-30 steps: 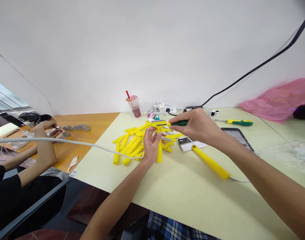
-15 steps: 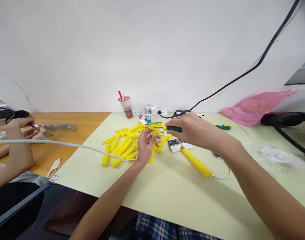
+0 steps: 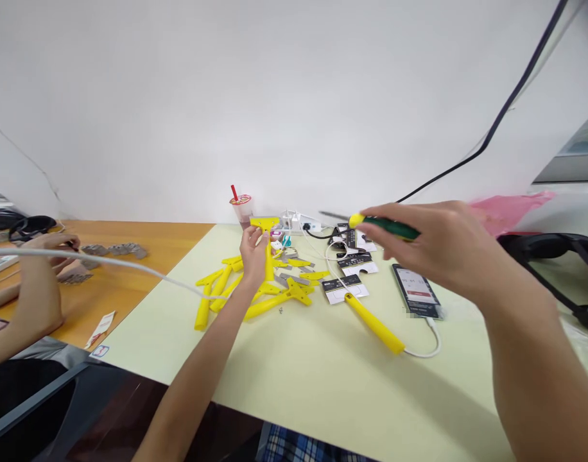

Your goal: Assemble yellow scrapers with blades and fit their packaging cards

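Note:
My left hand (image 3: 253,255) is closed around the handle of a yellow scraper (image 3: 268,253), its wide T-shaped head upright above my fingers. In my right hand (image 3: 433,240) is a green and yellow screwdriver (image 3: 388,226), its thin shaft pointing left, apart from the scraper. Below my left hand lies a pile of yellow scraper parts (image 3: 221,282), with grey metal pieces (image 3: 294,280) among them. Tiny screws (image 3: 281,310) lie on the table in front of the pile. A separate yellow handle (image 3: 375,324) rests between my hands.
Black-and-white cards (image 3: 345,290) and a phone (image 3: 416,292) on a white cable lie to the right. A drink cup (image 3: 242,208) and a power strip (image 3: 298,221) stand by the wall. A co-worker's hands (image 3: 58,247) are at left. A white cable (image 3: 144,271) crosses before me.
The screwdriver has come away from the scraper and moved right and up with my right hand. My left hand has lifted the scraper leftward. The phone is now uncovered.

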`<state>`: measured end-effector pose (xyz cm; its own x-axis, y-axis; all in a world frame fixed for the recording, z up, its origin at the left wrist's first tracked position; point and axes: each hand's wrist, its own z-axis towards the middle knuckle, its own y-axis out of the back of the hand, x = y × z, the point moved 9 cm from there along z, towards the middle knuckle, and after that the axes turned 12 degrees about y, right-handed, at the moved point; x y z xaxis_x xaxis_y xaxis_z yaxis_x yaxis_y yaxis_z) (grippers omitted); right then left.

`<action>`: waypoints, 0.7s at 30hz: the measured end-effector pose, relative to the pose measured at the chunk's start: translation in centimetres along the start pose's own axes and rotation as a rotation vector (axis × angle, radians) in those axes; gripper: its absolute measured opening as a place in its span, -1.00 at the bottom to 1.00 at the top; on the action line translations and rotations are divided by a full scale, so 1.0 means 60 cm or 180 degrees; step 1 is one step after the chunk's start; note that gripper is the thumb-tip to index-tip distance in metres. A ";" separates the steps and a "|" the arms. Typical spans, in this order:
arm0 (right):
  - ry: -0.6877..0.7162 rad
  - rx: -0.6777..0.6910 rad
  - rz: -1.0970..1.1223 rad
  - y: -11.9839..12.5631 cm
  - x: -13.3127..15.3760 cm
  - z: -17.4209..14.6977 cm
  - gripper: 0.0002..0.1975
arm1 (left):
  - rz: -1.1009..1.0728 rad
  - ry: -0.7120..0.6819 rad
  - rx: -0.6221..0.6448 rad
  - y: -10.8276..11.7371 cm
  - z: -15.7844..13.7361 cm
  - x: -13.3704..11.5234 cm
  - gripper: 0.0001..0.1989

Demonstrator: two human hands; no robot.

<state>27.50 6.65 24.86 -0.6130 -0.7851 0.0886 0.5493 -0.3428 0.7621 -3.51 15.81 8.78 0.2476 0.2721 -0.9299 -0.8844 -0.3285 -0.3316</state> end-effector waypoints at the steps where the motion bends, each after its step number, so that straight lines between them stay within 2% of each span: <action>1: -0.0193 -0.0071 0.0000 0.009 -0.024 -0.001 -0.64 | -0.0050 -0.0019 0.0274 -0.015 0.009 -0.014 -0.48; 3: -0.0583 0.0144 0.0069 -0.007 -0.082 -0.003 -0.58 | -0.0118 -0.0069 0.0780 -0.057 0.012 -0.044 -0.47; 6: -0.0899 0.0700 -0.0010 -0.074 -0.169 -0.008 -0.53 | -0.0155 -0.0098 0.1492 -0.139 -0.008 -0.091 -0.48; 10: -0.0956 0.1435 0.0108 -0.184 -0.246 -0.030 -0.46 | -0.0327 -0.0308 0.1668 -0.206 -0.023 -0.147 -0.51; 14: -0.1004 0.1864 0.0503 -0.258 -0.277 -0.061 -0.54 | -0.0505 -0.0419 0.1670 -0.224 -0.023 -0.170 -0.58; 18: -0.1173 0.2268 0.0704 -0.304 -0.292 -0.092 -0.26 | -0.0374 -0.0372 0.1781 -0.224 -0.025 -0.166 -0.59; 21: -0.1264 0.2480 0.0715 -0.327 -0.300 -0.108 -0.20 | -0.0221 -0.0359 0.1837 -0.221 -0.030 -0.167 -0.59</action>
<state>31.44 24.18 4.13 -0.7679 -0.5060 0.3928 0.2278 0.3573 0.9058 6.43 15.82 22.21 0.2970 0.3801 -0.8760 -0.9476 0.2302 -0.2214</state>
